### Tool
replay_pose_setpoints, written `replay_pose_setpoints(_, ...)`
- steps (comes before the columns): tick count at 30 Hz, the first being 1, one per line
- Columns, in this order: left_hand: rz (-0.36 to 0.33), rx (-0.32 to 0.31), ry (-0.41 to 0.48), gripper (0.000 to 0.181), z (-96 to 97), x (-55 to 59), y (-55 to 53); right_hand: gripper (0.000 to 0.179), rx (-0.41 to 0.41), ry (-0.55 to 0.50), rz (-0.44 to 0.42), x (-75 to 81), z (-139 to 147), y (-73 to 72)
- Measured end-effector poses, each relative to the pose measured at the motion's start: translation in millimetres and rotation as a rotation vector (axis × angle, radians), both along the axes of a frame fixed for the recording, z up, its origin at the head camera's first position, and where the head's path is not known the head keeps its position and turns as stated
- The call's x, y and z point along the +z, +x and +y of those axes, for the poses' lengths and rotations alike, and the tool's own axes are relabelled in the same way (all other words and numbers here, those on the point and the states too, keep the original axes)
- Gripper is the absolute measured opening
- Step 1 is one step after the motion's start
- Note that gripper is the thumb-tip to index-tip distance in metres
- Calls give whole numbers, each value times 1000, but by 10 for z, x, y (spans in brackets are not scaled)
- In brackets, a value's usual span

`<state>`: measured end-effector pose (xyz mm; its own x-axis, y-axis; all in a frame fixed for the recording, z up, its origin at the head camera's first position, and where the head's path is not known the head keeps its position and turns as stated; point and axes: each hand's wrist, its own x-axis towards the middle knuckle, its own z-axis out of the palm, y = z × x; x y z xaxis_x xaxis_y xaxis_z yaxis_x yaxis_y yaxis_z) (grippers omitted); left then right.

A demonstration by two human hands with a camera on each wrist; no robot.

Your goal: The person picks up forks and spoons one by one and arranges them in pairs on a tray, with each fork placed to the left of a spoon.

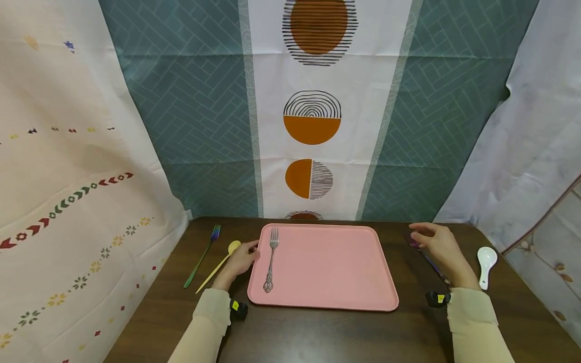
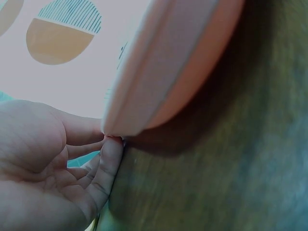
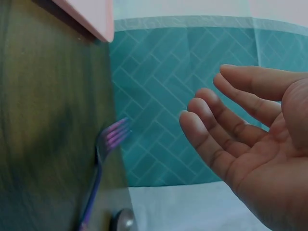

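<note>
A pink tray [image 1: 327,267] lies on the dark wooden table, with a silver fork [image 1: 271,259] along its left side. My left hand [image 1: 241,258] is at the tray's left edge; the left wrist view shows thumb and finger pinching its rim [image 2: 122,120]. My right hand [image 1: 442,249] hovers over a purple-blue fork [image 3: 110,139] right of the tray. Its fingers [image 3: 207,139] are loosely bent, apart from the fork and holding nothing. Below that fork in the right wrist view, a dark shiny rounded thing [image 3: 125,220] is partly cut off.
Left of the tray lie a yellow spoon [image 1: 233,247] and a green fork with blue-purple tines [image 1: 204,257]. A white spoon [image 1: 486,262] is near the right table edge. Patterned cloths [image 1: 209,126] hang behind and beside the table.
</note>
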<state>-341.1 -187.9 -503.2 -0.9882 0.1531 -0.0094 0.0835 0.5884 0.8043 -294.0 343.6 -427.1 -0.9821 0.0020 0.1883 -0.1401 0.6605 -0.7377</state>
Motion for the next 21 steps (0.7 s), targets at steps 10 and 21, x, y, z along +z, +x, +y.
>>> replay_pose_setpoints(10, -11, 2, 8, 49, 3, 1, -12, 36, -41, 88, 90, 4, 214, 26)
replay_pose_setpoints(21, -2, 1, -12, 48, 4, 2, -5, 33, -197, 177, 115, -150, 553, 79)
